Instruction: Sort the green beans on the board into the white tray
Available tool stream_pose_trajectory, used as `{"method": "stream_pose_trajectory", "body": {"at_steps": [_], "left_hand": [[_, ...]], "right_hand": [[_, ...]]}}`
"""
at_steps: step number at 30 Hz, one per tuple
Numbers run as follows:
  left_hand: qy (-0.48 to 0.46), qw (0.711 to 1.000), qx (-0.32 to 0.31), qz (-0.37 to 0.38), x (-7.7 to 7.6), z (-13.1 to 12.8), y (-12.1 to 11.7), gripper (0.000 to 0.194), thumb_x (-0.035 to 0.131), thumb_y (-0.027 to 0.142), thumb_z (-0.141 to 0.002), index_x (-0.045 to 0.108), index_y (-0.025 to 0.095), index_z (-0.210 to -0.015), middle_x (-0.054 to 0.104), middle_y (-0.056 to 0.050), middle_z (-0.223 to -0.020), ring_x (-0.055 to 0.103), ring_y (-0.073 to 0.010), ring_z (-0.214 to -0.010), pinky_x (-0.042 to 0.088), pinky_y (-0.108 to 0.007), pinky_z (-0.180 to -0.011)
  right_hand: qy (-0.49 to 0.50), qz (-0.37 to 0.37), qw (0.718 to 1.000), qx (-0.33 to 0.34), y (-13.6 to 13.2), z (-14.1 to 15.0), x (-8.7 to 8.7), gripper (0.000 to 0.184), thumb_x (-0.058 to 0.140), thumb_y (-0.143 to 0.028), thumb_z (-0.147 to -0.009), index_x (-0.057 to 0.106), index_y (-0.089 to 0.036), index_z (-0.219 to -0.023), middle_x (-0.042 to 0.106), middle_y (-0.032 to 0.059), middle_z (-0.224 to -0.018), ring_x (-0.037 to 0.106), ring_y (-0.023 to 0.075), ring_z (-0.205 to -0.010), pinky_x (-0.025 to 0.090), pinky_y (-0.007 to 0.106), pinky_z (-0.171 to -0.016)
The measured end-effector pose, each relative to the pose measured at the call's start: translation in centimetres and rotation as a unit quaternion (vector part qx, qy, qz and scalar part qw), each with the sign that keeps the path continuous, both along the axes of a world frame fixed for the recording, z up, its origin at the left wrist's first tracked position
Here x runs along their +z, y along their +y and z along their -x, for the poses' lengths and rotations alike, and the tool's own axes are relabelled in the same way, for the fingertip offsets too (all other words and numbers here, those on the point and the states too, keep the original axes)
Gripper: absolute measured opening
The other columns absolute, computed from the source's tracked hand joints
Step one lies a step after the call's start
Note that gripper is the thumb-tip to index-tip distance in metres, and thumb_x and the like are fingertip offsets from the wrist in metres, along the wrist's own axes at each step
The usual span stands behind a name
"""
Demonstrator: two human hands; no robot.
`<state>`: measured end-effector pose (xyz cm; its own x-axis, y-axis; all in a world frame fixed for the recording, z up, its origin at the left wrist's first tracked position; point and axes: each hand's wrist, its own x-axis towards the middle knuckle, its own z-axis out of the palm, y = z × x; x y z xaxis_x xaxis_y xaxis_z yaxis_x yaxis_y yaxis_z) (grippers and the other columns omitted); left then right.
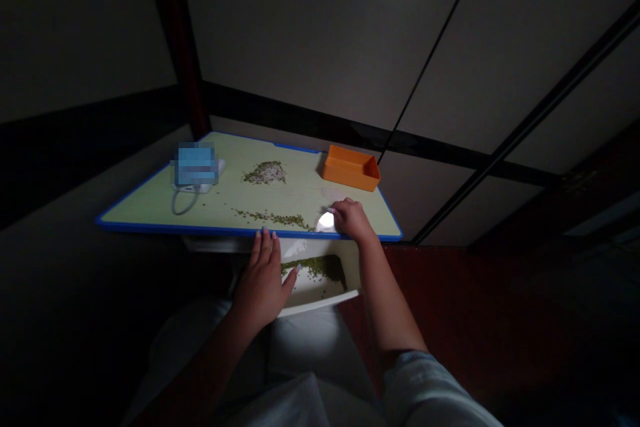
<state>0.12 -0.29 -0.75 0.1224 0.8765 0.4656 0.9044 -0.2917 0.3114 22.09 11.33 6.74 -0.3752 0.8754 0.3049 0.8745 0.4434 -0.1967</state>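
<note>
My right hand (351, 218) is closed at the front edge of the small table, its fingers on a bright white, round-edged flat piece (326, 221). Glare hides what kind of piece it is. A strip of small green beans or grains (277, 219) lies to its left along the edge. My left hand (263, 273) is open, fingertips at the blue table edge and thumb spread over a white open bin (320, 308). Inside that bin, under the tabletop's edge, lie more green beans (325, 267).
Farther back on the pale tabletop (300, 197) is a pile of mixed grains (267, 173). An orange open box (351, 168) stands at the back right. At the left, a blurred-out blue object (196, 163) sits with a white cable (181, 203). A panelled wall rises behind.
</note>
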Motion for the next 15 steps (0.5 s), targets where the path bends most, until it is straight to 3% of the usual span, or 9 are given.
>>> {"method": "stream_pose_trajectory", "body": {"at_steps": [7,15], "left_hand": [[0.003,1.000,0.001,0.012,0.16,-0.06,0.00,0.075,0.041,0.048,-0.086,0.031,-0.004,-0.138,0.023,-0.028,-0.150,0.012,-0.0358,-0.143,0.029,-0.048,-0.111],[-0.005,1.000,0.001,0.001,-0.07,-0.03,0.07,0.074,0.043,0.048,-0.085,0.032,-0.004,-0.138,0.025,-0.028,-0.150,0.012,-0.0352,-0.143,0.029,-0.048,-0.111]], "right_hand": [[0.045,0.000,0.999,0.008,0.11,-0.47,-0.29,0.024,0.047,-0.024,-0.092,0.066,-0.018,-0.079,0.063,0.0048,-0.076,0.051,0.0165,-0.075,0.034,0.025,-0.069],[0.032,-0.007,0.999,0.014,0.05,-0.14,-0.21,0.023,0.047,-0.025,-0.092,0.065,-0.018,-0.078,0.064,0.0049,-0.075,0.051,0.0170,-0.076,0.032,0.025,-0.068]]}}
